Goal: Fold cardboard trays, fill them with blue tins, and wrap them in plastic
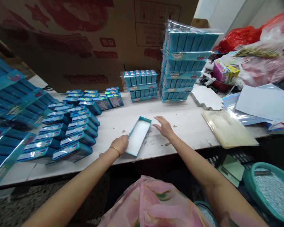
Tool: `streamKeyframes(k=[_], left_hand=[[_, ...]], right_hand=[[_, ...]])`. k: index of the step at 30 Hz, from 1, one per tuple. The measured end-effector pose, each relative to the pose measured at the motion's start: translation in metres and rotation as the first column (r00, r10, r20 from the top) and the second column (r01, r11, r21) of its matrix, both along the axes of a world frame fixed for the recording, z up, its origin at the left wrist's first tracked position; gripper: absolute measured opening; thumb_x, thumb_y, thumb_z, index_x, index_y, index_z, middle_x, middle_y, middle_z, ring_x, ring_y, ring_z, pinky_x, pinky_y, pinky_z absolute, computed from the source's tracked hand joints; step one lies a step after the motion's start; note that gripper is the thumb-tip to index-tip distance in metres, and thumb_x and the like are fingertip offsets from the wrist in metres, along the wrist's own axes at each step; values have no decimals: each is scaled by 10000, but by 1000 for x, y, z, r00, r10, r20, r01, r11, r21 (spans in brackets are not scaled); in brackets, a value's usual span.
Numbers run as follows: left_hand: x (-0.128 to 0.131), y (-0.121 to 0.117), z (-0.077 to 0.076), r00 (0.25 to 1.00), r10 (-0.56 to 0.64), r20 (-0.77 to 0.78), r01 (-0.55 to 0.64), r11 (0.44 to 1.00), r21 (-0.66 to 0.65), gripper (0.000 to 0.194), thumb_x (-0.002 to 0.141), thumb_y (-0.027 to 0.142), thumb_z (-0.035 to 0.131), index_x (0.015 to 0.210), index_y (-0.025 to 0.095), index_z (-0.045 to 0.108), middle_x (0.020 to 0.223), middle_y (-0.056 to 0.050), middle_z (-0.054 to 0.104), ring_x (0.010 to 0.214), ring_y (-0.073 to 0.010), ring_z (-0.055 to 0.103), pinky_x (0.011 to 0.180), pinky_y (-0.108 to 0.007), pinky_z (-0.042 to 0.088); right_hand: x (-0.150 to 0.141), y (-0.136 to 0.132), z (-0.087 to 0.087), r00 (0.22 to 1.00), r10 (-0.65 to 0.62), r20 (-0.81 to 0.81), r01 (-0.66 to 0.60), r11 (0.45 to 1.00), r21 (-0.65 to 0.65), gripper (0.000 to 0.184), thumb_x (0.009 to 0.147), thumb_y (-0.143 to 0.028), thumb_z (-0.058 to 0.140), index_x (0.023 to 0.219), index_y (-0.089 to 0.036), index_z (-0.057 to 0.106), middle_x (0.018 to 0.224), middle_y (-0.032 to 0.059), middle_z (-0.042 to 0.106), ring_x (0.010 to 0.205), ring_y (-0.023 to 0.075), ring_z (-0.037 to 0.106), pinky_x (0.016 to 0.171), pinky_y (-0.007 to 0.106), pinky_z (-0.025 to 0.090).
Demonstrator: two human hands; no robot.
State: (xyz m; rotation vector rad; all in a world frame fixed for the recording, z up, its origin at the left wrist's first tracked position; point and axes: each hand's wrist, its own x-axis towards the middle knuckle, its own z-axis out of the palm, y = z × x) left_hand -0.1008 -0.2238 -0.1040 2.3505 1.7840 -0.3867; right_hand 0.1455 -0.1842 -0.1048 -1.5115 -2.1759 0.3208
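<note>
A shallow cardboard tray (139,136), white inside with a teal rim, lies at a slant on the white table before me. My left hand (121,144) is closed on the tray's left side, its fingertips partly hidden by the tray wall. To the right of the tray's far end, my right hand (164,126) is held with fingers apart and nothing in them. Rows of small blue boxes (73,151) stand on the table left of my left hand.
Wrapped trays of blue boxes (177,56) are stacked at the back right, with a shorter stack (142,85) beside them. More wrapped packs (11,107) rise at far left. White card blanks (207,97) and clear plastic bags (228,129) lie right. A teal basin (251,186) stands lower right.
</note>
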Motion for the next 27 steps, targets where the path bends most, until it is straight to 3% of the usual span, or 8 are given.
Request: streamKeyframes(k=[2,6,11,15,18,22,24,27], left_hand=[[-6,-8,0,995,84,50,-84,996,3,435,833,300,288,1214,103,363,1038,-163,591,875,-241,598,708,-344,438],[-2,-8,-2,949,233,210,-236,972,-12,596,818,358,319,1322,75,174,1125,-177,544,982,-246,554,778,-335,414],[14,-1,-7,893,352,280,-334,936,-112,470,761,158,372,1230,124,357,1064,-133,590,948,-212,571,797,-300,401],[4,-16,-9,822,337,459,-366,930,-27,525,817,339,358,1288,115,291,1060,-132,574,930,-212,570,787,-299,412],[-18,-34,-15,711,281,645,-439,893,95,535,844,416,298,1306,148,276,992,-91,570,877,-179,574,769,-295,427],[-48,-56,-35,675,266,688,-512,840,177,458,854,364,306,1279,193,322,967,-62,574,845,-172,578,717,-325,452],[-57,-63,-47,677,223,702,-500,839,215,447,850,327,330,1277,197,325,949,-60,591,835,-170,583,732,-337,455],[-59,-66,-64,676,171,717,-496,825,272,458,836,293,365,1289,240,317,934,-53,611,809,-178,597,738,-354,463]], right_hand=[[3,-12,-5,964,-168,-207,155,985,-77,365,859,-315,384,1174,-158,481,1123,102,536,1033,156,502,868,271,416],[-35,-29,-29,906,-176,-386,63,956,-286,495,817,-376,439,1253,-145,407,1244,114,476,1120,192,467,917,323,398],[-94,-36,-52,901,-149,-409,40,964,-262,599,828,-326,393,1360,-130,199,1379,117,293,1275,229,251,1038,422,239],[-89,-20,-41,939,-46,-341,-24,980,-198,626,834,-394,381,1370,-161,158,1384,113,283,1267,224,273,1037,431,242],[-96,23,-10,961,156,-229,-172,984,-52,731,787,-443,472,1376,-192,117,1401,102,245,1286,210,226,1043,409,231],[-153,113,39,896,438,71,-442,895,62,999,605,-403,691,1379,-187,97,1435,104,125,1320,236,42,1062,404,160],[-189,161,57,852,476,218,-493,869,30,1122,503,-369,758,1380,-187,81,1441,114,79,1316,268,-33,1058,440,123],[-233,224,70,817,425,390,-416,902,-111,1254,399,-356,794,1378,-235,19,1445,114,5,1299,316,-104,1020,535,99]])
